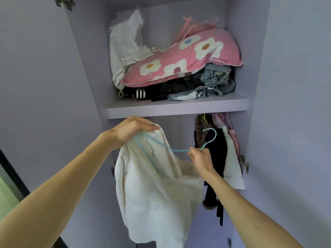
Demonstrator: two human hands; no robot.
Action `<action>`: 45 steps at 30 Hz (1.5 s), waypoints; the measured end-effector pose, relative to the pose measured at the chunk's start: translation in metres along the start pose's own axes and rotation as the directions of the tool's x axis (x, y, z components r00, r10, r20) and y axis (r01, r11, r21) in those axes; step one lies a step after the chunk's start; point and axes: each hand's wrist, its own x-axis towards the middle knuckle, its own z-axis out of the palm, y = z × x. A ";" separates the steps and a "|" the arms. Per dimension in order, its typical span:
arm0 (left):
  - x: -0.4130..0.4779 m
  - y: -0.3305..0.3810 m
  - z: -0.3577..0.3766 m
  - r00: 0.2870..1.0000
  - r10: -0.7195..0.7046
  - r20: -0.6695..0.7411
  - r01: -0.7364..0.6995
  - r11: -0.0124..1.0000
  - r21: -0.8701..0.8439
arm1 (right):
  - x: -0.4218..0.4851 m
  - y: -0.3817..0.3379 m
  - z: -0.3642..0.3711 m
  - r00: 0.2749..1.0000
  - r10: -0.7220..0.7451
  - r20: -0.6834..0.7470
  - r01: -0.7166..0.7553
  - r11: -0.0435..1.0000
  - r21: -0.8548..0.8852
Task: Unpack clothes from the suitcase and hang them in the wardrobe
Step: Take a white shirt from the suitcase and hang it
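Note:
A white garment (152,190) hangs in front of the open lilac wardrobe (179,108), partly threaded on a light blue hanger (211,138). My left hand (130,131) grips the garment's top edge just under the shelf. My right hand (200,158) pinches the hanger at the base of its hook, which points up and right. The hanger's lower part is hidden inside the fabric. The suitcase is out of view.
In the lower compartment a dark coat (213,169), a white garment (232,167) and pink clothes (223,122) hang at the right. On the shelf lie a pink flowered pillow (180,59), white cloth (125,43), black clothes and jeans (215,77). Both doors stand open.

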 end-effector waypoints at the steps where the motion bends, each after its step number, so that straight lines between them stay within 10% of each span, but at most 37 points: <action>1: -0.001 -0.002 -0.008 1.000 -0.020 -0.022 0.020 1.000 -0.004 | 0.000 0.003 -0.004 1.000 -0.024 -0.009 0.022 0.990 -0.141; 11: 0.011 -0.043 -0.008 0.955 0.043 -0.293 0.075 0.922 0.380 | 0.003 -0.045 0.001 0.935 -0.342 0.091 0.340 0.798 -0.498; 28: 0.025 -0.057 0.013 0.880 0.123 -0.459 0.065 0.926 0.373 | -0.002 -0.101 0.031 0.898 -0.209 0.387 0.431 0.592 -0.681; 39: 0.010 -0.075 0.024 0.904 0.360 -0.230 -0.111 0.717 0.688 | 0.007 -0.121 0.033 0.904 -0.318 0.286 0.427 0.661 -0.617; 45: 0.012 -0.080 0.027 0.909 0.289 -0.301 -0.059 0.803 0.593 | -0.002 -0.108 -0.013 0.921 -0.291 0.260 0.386 0.778 -0.495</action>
